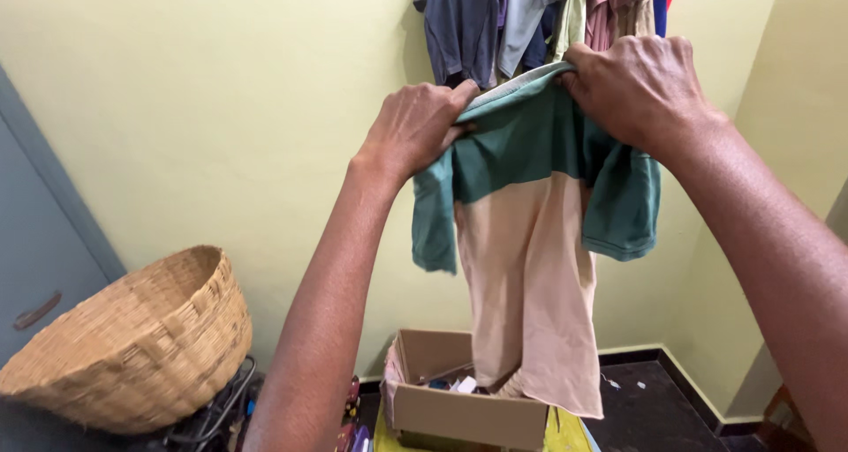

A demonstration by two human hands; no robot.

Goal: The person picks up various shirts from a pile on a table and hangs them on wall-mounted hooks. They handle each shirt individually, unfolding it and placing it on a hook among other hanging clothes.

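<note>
Yellow walls back a row of hanging clothes (539,15); both hands, left hand (415,130) and right hand (640,86), pinch the shoulders of a green-and-peach shirt (530,231), held aloft, seemingly soft, light and limp.

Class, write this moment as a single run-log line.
left hand: grips shirt collar | right hand: grips shirt collar | green-and-tan shirt: held up, hanging | cardboard box: open, below
</note>
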